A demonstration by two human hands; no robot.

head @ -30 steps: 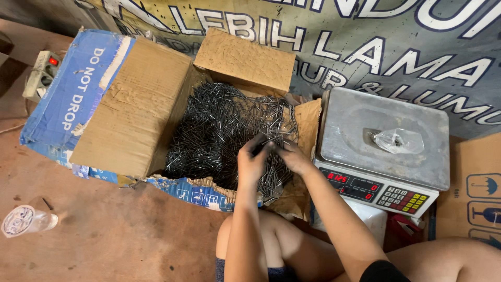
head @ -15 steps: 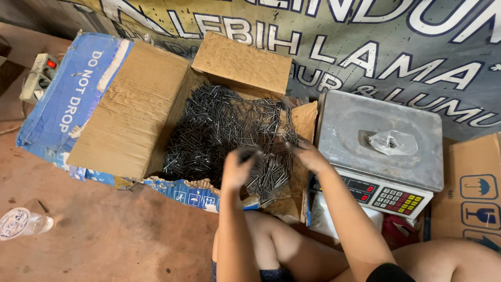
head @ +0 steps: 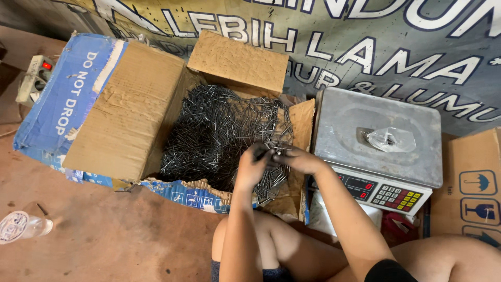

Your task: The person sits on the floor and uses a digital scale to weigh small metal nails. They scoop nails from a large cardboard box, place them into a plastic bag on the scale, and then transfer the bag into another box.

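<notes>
Head camera looked down on a person seated on the floor [head: 104,245], both hands meeting over the near edge of an open cardboard box [head: 125,109]. The left hand [head: 254,166] was curled with its fingers closed around a small bunch of dark nails [head: 275,151], and the right hand [head: 298,159] touched the same bunch from the other side, fingers pinched narrow on it. The held nails sat just between the two hands, above the box's torn near flap.

Beyond and to the left of the hands, the box was filled with a loose, tangled heap of nails [head: 219,130], thin, grey-black and lying in every direction. Its flaps stood open; the big brown flap lay out to the left, with a blue printed side beneath it.

Just to the right of the right hand stood a grey electronic scale [head: 378,162] with a metal pan. On the pan, well apart from the hands, lay a small clear plastic bag [head: 390,139]; its contents could not be made out. Further right stood another cardboard carton [head: 472,188].

Far to the left of the hands, a clear plastic cup [head: 21,227] lay on the floor, and a power strip [head: 34,78] sat beyond the box.
</notes>
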